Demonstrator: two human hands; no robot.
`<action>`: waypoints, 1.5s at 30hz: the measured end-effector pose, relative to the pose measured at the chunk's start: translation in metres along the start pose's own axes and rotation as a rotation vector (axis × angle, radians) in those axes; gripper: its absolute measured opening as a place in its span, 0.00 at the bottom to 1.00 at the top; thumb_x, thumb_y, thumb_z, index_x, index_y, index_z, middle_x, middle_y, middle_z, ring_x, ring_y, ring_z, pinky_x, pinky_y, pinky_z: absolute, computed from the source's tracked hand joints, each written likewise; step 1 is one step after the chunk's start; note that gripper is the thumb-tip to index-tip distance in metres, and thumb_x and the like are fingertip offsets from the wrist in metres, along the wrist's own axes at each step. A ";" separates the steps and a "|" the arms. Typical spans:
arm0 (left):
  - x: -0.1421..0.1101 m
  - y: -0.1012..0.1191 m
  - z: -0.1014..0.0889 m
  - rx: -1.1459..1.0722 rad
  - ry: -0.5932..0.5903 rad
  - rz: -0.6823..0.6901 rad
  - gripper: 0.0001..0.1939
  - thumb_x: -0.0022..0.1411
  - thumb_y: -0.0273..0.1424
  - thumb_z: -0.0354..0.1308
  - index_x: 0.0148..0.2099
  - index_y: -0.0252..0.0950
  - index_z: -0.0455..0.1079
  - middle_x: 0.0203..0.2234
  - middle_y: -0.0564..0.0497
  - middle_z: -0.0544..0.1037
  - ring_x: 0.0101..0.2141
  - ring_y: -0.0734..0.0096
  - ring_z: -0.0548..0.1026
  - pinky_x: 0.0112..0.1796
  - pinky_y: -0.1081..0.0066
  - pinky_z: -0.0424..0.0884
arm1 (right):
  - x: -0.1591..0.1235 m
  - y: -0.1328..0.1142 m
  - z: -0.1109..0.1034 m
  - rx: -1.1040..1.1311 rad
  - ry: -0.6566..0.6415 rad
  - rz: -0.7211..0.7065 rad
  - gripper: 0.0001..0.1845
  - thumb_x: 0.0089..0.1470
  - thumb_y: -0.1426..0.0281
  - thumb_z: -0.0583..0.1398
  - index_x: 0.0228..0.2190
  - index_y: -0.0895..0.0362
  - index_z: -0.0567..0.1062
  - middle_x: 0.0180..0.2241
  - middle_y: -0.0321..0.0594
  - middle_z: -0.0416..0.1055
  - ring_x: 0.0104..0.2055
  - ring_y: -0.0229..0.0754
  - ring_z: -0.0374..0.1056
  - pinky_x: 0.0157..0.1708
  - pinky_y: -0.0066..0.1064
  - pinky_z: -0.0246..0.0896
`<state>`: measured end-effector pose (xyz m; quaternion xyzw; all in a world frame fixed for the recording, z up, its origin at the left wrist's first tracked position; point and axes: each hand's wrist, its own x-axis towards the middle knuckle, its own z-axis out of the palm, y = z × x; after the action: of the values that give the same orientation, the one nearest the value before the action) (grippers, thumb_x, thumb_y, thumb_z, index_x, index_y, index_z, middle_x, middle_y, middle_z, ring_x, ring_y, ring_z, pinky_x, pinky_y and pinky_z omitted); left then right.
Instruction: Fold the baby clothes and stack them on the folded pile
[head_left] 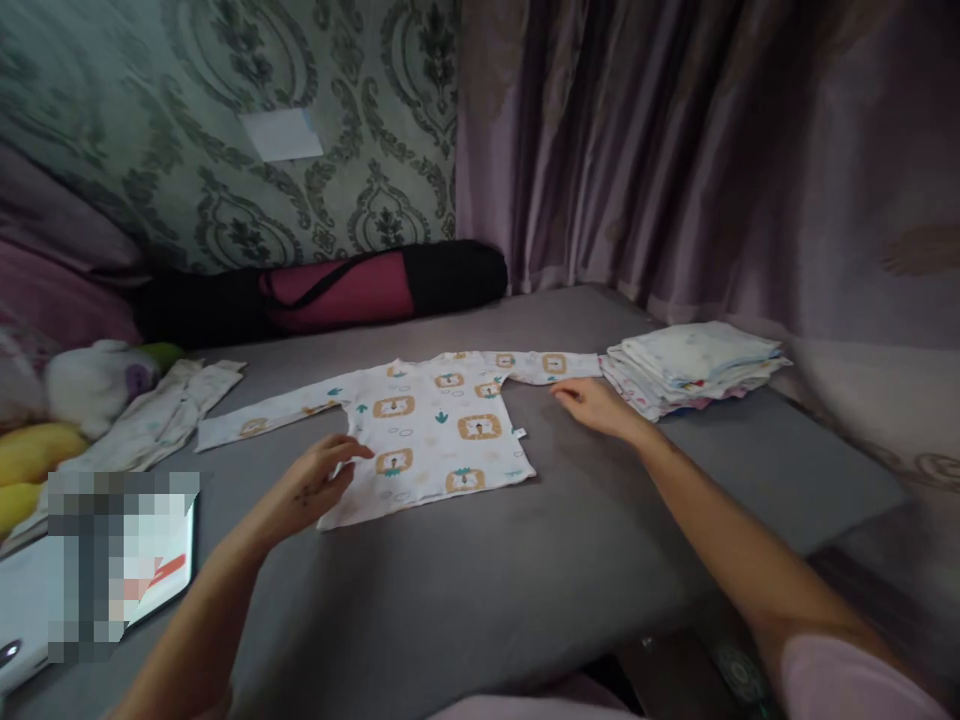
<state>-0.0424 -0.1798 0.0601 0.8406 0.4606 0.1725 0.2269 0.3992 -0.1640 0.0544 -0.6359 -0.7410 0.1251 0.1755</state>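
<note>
A white long-sleeved child's shirt [420,430] with tan lion prints and green leaves lies spread out flat on the grey bed. Its sleeves stretch out to both sides, and a small white tag [520,433] sticks out at the right side seam. Over the lower left side of the shirt is my left hand [319,478], its fingers apart and slightly bent, holding nothing. My right hand [600,408] is just below the right sleeve, fingers curled together, with nothing visible in them. Whether its fingertips touch the sleeve edge I cannot tell.
A pile of folded clothes [697,362] stands at the right beyond my right hand. More light clothing [165,410], a white plush toy [94,385] and a partly blurred flat device [184,540] lie at left. A black and red long bag [337,290] rests along the wall.
</note>
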 end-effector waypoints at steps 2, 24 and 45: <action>0.038 0.005 0.009 -0.014 -0.026 0.065 0.16 0.62 0.33 0.46 0.47 0.37 0.72 0.43 0.45 0.74 0.37 0.67 0.74 0.36 0.70 0.70 | 0.025 0.027 -0.007 -0.160 0.063 0.158 0.18 0.60 0.72 0.51 0.46 0.58 0.76 0.47 0.47 0.75 0.48 0.46 0.69 0.46 0.32 0.59; 0.249 0.011 0.145 0.117 0.255 0.271 0.24 0.65 0.41 0.49 0.57 0.32 0.63 0.55 0.37 0.67 0.57 0.55 0.63 0.58 0.54 0.59 | 0.117 0.101 -0.028 1.103 0.331 0.604 0.05 0.47 0.76 0.60 0.30 0.56 0.72 0.24 0.33 0.72 0.26 0.36 0.69 0.26 0.26 0.66; 0.278 0.061 0.101 0.266 -0.279 -0.161 0.54 0.40 0.57 0.63 0.65 0.35 0.54 0.64 0.33 0.51 0.61 0.33 0.49 0.56 0.46 0.52 | 0.151 -0.034 -0.057 1.526 0.496 0.512 0.11 0.51 0.79 0.60 0.21 0.59 0.66 0.17 0.30 0.65 0.15 0.26 0.56 0.08 0.17 0.37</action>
<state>0.1937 0.0063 0.0312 0.8393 0.5092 -0.0264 0.1886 0.3734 -0.0229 0.1347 -0.5005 -0.2259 0.4843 0.6811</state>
